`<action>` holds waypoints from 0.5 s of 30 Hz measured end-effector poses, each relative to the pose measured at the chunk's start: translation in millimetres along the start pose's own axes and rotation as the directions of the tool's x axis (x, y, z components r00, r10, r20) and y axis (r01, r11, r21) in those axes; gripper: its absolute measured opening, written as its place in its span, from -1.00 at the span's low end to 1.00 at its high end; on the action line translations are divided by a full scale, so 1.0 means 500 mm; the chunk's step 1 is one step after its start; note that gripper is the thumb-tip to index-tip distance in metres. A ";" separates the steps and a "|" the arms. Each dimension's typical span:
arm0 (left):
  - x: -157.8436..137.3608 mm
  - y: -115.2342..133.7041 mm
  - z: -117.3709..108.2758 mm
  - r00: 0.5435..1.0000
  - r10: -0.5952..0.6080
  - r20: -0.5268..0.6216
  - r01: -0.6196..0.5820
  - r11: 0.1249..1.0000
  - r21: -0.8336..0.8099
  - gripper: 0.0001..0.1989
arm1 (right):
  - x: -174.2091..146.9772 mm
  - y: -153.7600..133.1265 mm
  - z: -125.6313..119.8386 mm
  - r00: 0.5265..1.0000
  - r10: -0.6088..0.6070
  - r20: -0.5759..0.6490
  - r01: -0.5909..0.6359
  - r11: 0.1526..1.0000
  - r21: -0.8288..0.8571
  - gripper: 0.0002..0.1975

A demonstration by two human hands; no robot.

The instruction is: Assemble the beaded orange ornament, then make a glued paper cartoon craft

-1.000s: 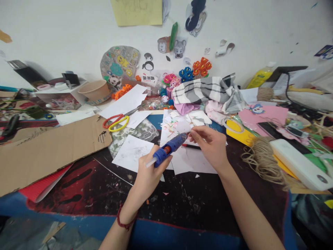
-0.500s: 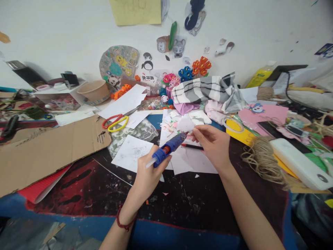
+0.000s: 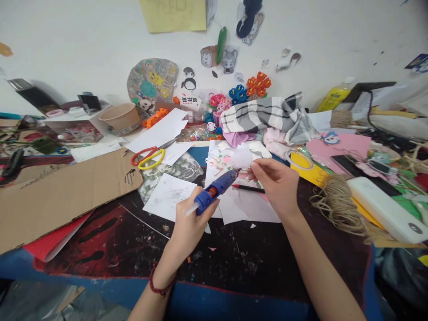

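Observation:
My left hand (image 3: 192, 218) is wrapped round a blue glue gun (image 3: 216, 191), with a pale glue stick jutting from its rear end. The nozzle points up and to the right, close to a small white paper piece (image 3: 241, 158). That piece is pinched at its right edge between the thumb and fingers of my right hand (image 3: 276, 183). Whether the nozzle touches the paper I cannot tell. Beneath both hands lie white paper sheets (image 3: 247, 209) strewn with coloured scraps, and a dark pen (image 3: 249, 188) rests on them below the pinched piece.
Scissors (image 3: 150, 159) with red and yellow handles lie left of centre, beside a long cardboard sheet (image 3: 67, 191). To the right are a twine bundle (image 3: 337, 207), a white oblong device (image 3: 384, 209) and a tape roll (image 3: 301, 159). A plaid cloth (image 3: 261, 116) is heaped at the back.
My right hand has shifted slightly right, and the paper piece is now tilted a little differently near the nozzle. My left hand with the glue gun has barely moved.

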State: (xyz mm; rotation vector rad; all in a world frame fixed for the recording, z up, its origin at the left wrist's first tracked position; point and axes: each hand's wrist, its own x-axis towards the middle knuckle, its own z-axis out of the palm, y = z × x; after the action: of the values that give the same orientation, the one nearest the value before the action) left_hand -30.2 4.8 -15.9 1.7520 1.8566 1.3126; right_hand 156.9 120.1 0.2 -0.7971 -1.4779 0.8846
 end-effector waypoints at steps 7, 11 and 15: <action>0.000 0.003 -0.002 1.000 0.004 -0.008 -0.004 1.000 0.003 -0.77 | -0.001 -0.005 -0.002 1.000 -0.003 -0.011 0.003 1.000 0.024 -0.94; 0.002 0.003 -0.003 1.000 0.003 -0.026 -0.002 1.000 0.005 -0.79 | -0.002 -0.008 -0.001 1.000 -0.009 0.009 0.009 1.000 0.006 -0.94; 0.001 0.003 -0.002 0.999 -0.014 -0.035 0.015 1.000 0.014 -0.80 | -0.002 -0.007 -0.001 1.000 -0.008 0.014 0.008 1.000 0.006 -0.93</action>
State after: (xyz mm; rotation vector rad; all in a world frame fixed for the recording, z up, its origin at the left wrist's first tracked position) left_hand -30.4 4.4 -14.1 1.7303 1.8987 1.3356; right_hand 157.6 117.7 3.0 -0.7807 -1.4894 0.8901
